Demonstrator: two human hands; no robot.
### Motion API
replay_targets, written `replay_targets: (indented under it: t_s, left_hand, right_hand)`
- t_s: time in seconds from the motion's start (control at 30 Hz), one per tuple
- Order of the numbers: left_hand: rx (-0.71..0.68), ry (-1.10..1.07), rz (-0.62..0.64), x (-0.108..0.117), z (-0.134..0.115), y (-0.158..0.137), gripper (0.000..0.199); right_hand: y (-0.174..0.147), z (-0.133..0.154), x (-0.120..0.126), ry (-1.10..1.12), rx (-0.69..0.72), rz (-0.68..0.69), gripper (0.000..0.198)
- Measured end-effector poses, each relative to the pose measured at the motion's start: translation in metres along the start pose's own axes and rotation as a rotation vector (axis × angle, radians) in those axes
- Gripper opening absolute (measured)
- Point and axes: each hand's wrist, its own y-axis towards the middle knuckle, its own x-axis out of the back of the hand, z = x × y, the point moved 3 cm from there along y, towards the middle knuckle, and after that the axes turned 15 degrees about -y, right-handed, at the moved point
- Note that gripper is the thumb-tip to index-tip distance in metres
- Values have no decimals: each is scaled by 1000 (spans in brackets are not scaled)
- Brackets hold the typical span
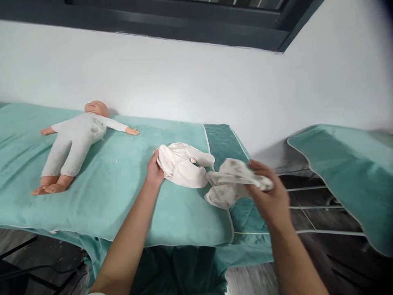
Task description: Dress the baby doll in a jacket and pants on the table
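Observation:
At the middle of the bed, a small plain off-white baby garment point(181, 166) lies bunched, two tube-like parts pointing right. It looks like baby trousers, though its exact kind is unclear. My left hand point(155, 170) pinches its left edge between thumb and fingers. Farther right, my right hand point(270, 192) is closed around a small white garment with faint grey prints point(229, 182), somewhat blurred by motion. The printed garment's left end hangs against the plain one's right end. A baby doll point(75, 137) with a white cloth body lies on its back at the left, arms spread.
A turquoise sheet point(132, 213) covers the padded bed, with a darker quilted cover point(221, 141) at its right end. White metal bars point(319, 207) and another turquoise cloth point(344, 176) stand to the right. Behind are a white wall point(172, 78) and a dark window frame point(184, 24).

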Motion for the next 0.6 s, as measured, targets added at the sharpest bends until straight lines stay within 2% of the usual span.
replay_targets:
  t_s: [0.1, 0.13, 0.23, 0.3, 0.37, 0.5, 0.53, 0.6]
  left_hand:
    - [-8, 38, 55, -3, -1, -4, 21]
    - [-5, 48, 78, -4, -1, -5, 21]
    - [-15, 61, 136, -5, -2, -5, 23]
    - [-25, 54, 145, -5, -4, -4, 23]
    - [-31, 45, 142, -5, -5, -3, 25]
    - [-48, 68, 141, -6, -3, -3, 27]
    - [-56, 79, 134, -5, -2, -4, 28]
    - [-71, 112, 117, -4, 0, -6, 30]
  right_hand:
    - [-19, -4, -53, -95, 156, 378, 18]
    - [-26, -5, -69, -132, 196, 457, 17]
    - [-39, -3, -93, -218, 203, 440, 20]
    - [-40, -3, -89, -232, 181, 404, 21]
    - [-36, -8, -71, -231, 156, 337, 23]
    - [-17, -38, -25, -368, -27, 64, 37]
    - [-13, -49, -19, -462, -86, 44, 42]
    - [-8, -69, -18, -658, -152, 119, 44]
